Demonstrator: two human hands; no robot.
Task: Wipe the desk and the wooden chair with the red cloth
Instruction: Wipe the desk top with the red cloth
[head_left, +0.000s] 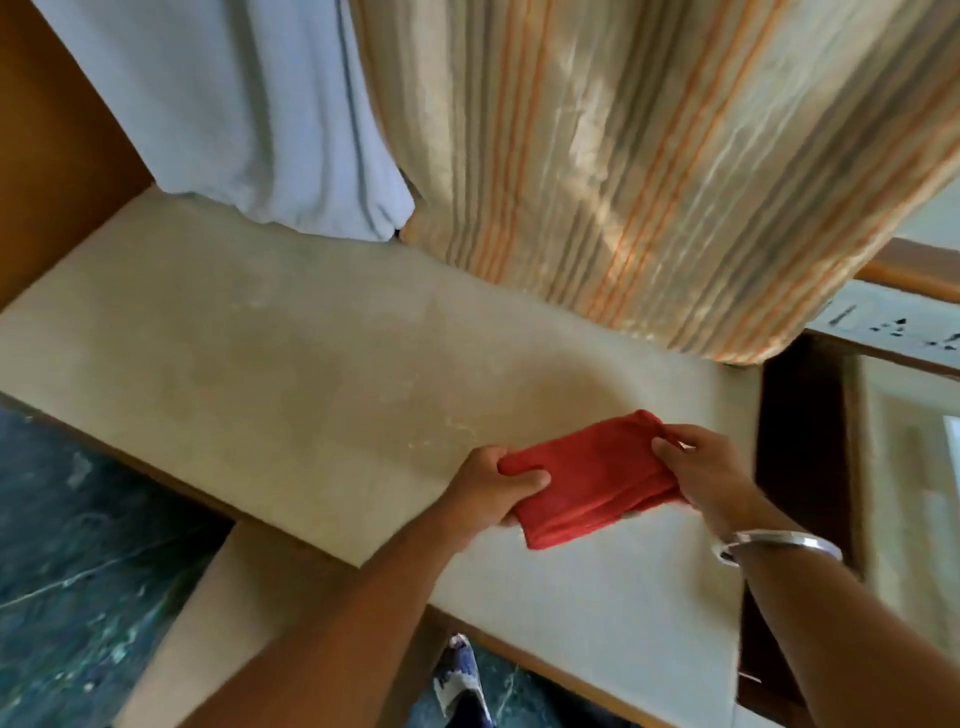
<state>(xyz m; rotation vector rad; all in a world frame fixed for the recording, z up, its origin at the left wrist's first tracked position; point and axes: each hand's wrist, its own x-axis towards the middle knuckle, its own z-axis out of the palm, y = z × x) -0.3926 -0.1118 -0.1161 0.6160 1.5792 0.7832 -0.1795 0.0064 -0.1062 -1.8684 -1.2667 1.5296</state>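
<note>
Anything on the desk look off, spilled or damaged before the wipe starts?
Nothing spilled or broken. The desk shows pale dusty scuffs and streaks near its middle. The striped curtain hangs onto its back edge. Both the left hand and right hand hold the folded red cloth.

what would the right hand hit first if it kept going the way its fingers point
The right hand points up-left into the red cloth it already pinches; past that, probably the left hand, though depth is unclear.
</note>
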